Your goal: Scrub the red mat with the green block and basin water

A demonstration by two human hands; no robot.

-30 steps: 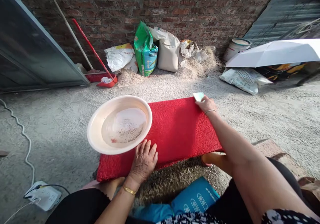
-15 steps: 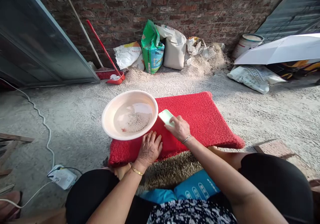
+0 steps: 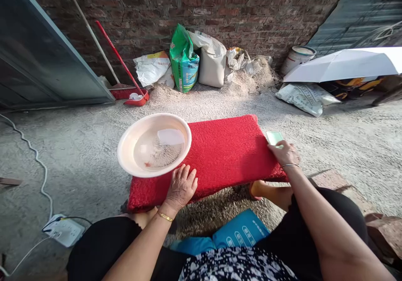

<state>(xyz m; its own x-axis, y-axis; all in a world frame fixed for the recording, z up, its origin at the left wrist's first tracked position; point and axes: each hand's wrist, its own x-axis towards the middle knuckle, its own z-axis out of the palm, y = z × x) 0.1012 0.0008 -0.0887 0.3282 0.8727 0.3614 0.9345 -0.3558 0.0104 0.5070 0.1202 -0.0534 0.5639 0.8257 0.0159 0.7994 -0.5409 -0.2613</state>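
A red fleecy cloth point(image 3: 224, 147) is spread over a low, flat support in front of me. On its left end stands a cream plastic basin point(image 3: 123, 157) of clear water, with a small reddish spot and some grit visible inside. My left hand point(image 3: 181, 186) lies flat on the cloth just below the basin's rim, its fingers extended. At the cloth's right edge, my right hand point(image 3: 285, 152) grips a pale green, flat rectangular piece point(image 3: 274, 138) with rounded corners; its underside is hidden, so I cannot tell its kind.
A white power strip point(image 3: 66, 230) and its cable lie on the floor at left. Along the brick wall are a red dustpan point(image 3: 138, 99), a green sack point(image 3: 184, 61), a white sack point(image 3: 212, 65) and gravel. A white umbrella point(image 3: 342, 63) is at right. Bricks point(image 3: 333, 179) lie by my right knee.
My right hand has carried the pale green piece from beside the basin rightward to the cloth's right edge. My left hand has stayed on the cloth. The view has shifted slightly right.
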